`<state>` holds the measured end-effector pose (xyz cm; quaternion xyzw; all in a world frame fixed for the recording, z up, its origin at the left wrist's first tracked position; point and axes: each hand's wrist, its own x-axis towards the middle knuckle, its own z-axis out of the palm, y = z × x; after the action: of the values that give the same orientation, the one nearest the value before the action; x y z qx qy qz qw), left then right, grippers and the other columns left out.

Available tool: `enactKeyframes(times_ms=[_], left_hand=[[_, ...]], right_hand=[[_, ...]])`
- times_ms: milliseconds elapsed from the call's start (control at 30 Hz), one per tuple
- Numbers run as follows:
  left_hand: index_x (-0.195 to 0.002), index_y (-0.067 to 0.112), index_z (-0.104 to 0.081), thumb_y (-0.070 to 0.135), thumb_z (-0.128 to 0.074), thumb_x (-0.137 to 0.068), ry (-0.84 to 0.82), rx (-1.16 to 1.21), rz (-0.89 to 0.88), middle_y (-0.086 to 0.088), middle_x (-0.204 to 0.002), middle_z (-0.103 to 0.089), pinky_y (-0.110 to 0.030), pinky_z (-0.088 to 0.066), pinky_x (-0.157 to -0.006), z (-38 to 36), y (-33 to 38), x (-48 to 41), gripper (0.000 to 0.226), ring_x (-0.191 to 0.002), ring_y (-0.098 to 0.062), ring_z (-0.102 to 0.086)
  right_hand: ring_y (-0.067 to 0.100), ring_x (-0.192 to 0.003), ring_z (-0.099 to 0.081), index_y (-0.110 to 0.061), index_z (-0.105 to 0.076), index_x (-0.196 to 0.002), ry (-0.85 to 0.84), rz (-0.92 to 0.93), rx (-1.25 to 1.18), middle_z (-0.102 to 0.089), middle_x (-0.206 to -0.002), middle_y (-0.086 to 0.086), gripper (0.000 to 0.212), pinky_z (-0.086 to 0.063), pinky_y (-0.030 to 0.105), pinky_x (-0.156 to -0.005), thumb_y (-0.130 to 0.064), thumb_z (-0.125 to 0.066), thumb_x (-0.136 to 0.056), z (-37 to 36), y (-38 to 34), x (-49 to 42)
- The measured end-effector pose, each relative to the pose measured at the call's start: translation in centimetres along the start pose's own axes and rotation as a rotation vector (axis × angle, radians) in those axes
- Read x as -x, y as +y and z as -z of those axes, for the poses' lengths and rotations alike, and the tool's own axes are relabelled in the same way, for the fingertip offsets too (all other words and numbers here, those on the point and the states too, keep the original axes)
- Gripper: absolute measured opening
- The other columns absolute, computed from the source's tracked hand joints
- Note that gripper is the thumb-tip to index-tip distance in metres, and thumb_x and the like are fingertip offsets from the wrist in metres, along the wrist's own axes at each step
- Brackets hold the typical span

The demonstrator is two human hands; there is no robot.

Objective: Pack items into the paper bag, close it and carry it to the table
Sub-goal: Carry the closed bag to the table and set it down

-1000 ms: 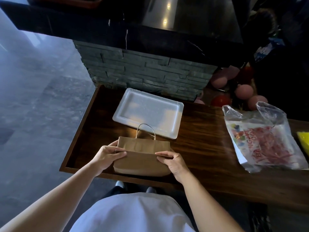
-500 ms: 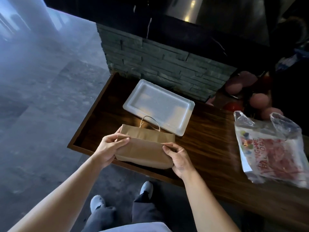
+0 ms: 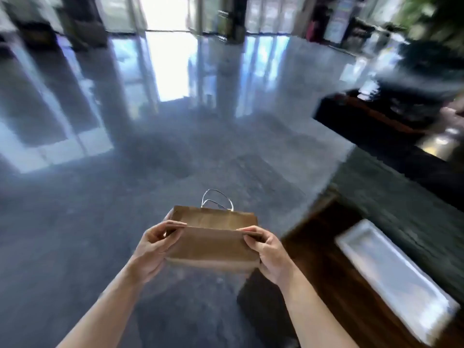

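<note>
1. Paper bag (image 3: 212, 241) is at lower centre of frame, in the air over the grey floor (image 3: 100, 222), clear of the dark wooden table (image 3: 313, 259) at lower right.
2. Left hand (image 3: 153, 249) pinches the bag's left edge, thumb on the near face, fingers wrapped behind.
3. Right hand (image 3: 270, 254) does the same on the right edge. Two side grips keep the bag level and, I judge, keep the folded-down top shut.
4. Twine handle (image 3: 217, 200) sticks up unused at the far side.
5. White tray (image 3: 391, 277) sits on the table at lower right, blurred.
6. Judgement: packing and closing look done; this is the carry leg. Destination not identifiable, frame is smeared.
</note>
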<state>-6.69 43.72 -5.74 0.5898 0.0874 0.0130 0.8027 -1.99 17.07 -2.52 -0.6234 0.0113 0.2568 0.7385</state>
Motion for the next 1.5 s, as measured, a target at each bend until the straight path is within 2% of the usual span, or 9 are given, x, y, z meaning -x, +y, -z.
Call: enactKeyframes(times_ms=[167,267,367,567,800,1000,1167,1367,1500], left_hand=[[-0.085,0.01,-0.076,0.013,-0.069,-0.077,0.497,-0.035,-0.191,-0.002,-0.083,-0.064,-0.008,-0.046,-0.068,19.7,5.7,11.0,0.011,-0.077,-0.003,-0.057],[-0.085,0.012,-0.075,0.013,-0.068,-0.08,0.79,-0.049,-0.251,0.001,-0.082,-0.069,-0.009,-0.047,-0.071,28.0,7.9,19.5,0.009,-0.081,-0.005,-0.06],[-0.083,0.014,-0.075,0.0,-0.06,-0.088,1.071,-0.01,-0.298,0.003,-0.08,-0.071,-0.01,-0.048,-0.071,34.1,8.9,27.3,0.021,-0.078,-0.004,-0.062],[-0.09,0.006,-0.07,-0.003,-0.057,-0.089,1.449,0.156,-0.397,-0.018,-0.097,-0.06,-0.04,-0.036,-0.087,44.5,10.8,35.4,0.015,-0.092,-0.027,-0.052],[-0.084,0.008,-0.069,-0.003,-0.056,-0.089,1.509,0.182,-0.417,-0.016,-0.092,-0.06,-0.031,-0.045,-0.071,62.4,17.4,33.0,0.018,-0.081,-0.024,-0.055],[-0.088,0.004,-0.065,-0.006,-0.054,-0.09,1.554,0.165,-0.494,-0.015,-0.092,-0.058,-0.03,-0.042,-0.072,76.3,25.6,32.4,0.015,-0.081,-0.022,-0.054],[-0.088,0.005,-0.065,-0.005,-0.055,-0.09,1.551,0.132,-0.525,-0.012,-0.087,-0.061,-0.024,-0.044,-0.069,88.5,31.7,33.2,0.015,-0.077,-0.018,-0.056],[-0.092,0.004,-0.066,-0.004,-0.056,-0.09,1.547,0.116,-0.526,-0.021,-0.102,-0.059,-0.039,-0.037,-0.088,104.8,37.8,34.3,0.013,-0.095,-0.03,-0.052],[-0.09,0.009,-0.07,-0.002,-0.057,-0.09,1.509,0.13,-0.515,-0.021,-0.098,-0.064,-0.032,-0.046,-0.074,116.0,42.8,36.0,0.017,-0.087,-0.028,-0.059]], right_hand=[[0.023,-0.081,-0.054,0.008,-0.064,-0.105,-0.471,-0.069,0.141,-0.057,-0.093,0.017,0.019,-0.043,0.031,-0.07,0.002,-0.057,-0.088,-23.0,2.6,-8.2],[0.019,-0.072,-0.055,0.007,-0.063,-0.104,-0.76,-0.128,0.211,-0.056,-0.089,0.015,0.021,-0.045,0.026,-0.062,-0.001,-0.06,-0.085,-37.0,5.1,-9.5],[0.019,-0.071,-0.054,0.009,-0.062,-0.106,-1.013,-0.197,0.301,-0.055,-0.087,0.015,0.028,-0.043,0.028,-0.063,-0.007,-0.062,-0.082,-49.7,8.1,-8.6],[0.016,-0.066,-0.051,0.004,-0.063,-0.104,-1.292,-0.231,0.451,-0.056,-0.079,0.011,0.017,-0.039,0.026,-0.059,-0.002,-0.057,-0.09,-69.3,14.2,-8.1],[0.018,-0.07,-0.046,0.01,-0.058,-0.109,-1.321,-0.226,0.452,-0.053,-0.082,0.011,0.021,-0.035,0.029,-0.062,0.0,-0.056,-0.091,-88.4,16.4,-15.4],[0.024,-0.082,-0.047,0.015,-0.054,-0.116,-1.369,-0.233,0.397,-0.052,-0.095,0.018,0.028,-0.038,0.033,-0.069,0.002,-0.055,-0.091,-105.5,15.2,-19.1],[0.021,-0.07,-0.055,0.006,-0.06,-0.113,-1.383,-0.244,0.387,-0.059,-0.085,0.013,0.024,-0.044,0.03,-0.066,-0.001,-0.058,-0.09,-119.0,15.1,-21.3],[0.015,-0.059,-0.058,-0.006,-0.064,-0.09,-1.397,-0.225,0.344,-0.059,-0.073,0.009,0.011,-0.046,0.028,-0.061,0.001,-0.056,-0.09,-135.8,16.1,-24.2],[0.011,-0.051,-0.061,-0.007,-0.064,-0.089,-1.38,-0.268,0.303,-0.063,-0.064,0.004,0.012,-0.05,0.021,-0.051,0.002,-0.057,-0.09,-147.9,16.7,-25.8]])
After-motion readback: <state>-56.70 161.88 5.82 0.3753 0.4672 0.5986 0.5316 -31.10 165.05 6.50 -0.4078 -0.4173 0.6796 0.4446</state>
